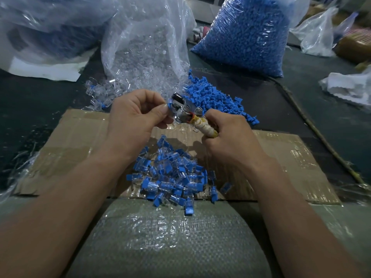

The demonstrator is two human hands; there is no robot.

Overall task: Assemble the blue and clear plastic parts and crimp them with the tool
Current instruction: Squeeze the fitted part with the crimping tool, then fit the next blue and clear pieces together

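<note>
My left hand (133, 113) pinches a small blue and clear part (170, 104) between thumb and fingers and holds it at the metal jaws of the crimping tool (183, 109). My right hand (228, 137) is wrapped around the tool's tape-bound handle (203, 125). A heap of joined blue-and-clear pieces (172, 177) lies on the cardboard sheet (291, 159) below my hands. Loose blue parts (216, 99) are piled just beyond the tool. Loose clear parts (100, 93) lie at the mouth of a clear bag (144, 49).
A big bag of blue parts (247, 35) stands at the back right. More plastic bags (44, 31) sit at the back left and far right (319, 35). White crumpled material (349, 87) lies at the right. A woven sack (170, 241) covers my lap.
</note>
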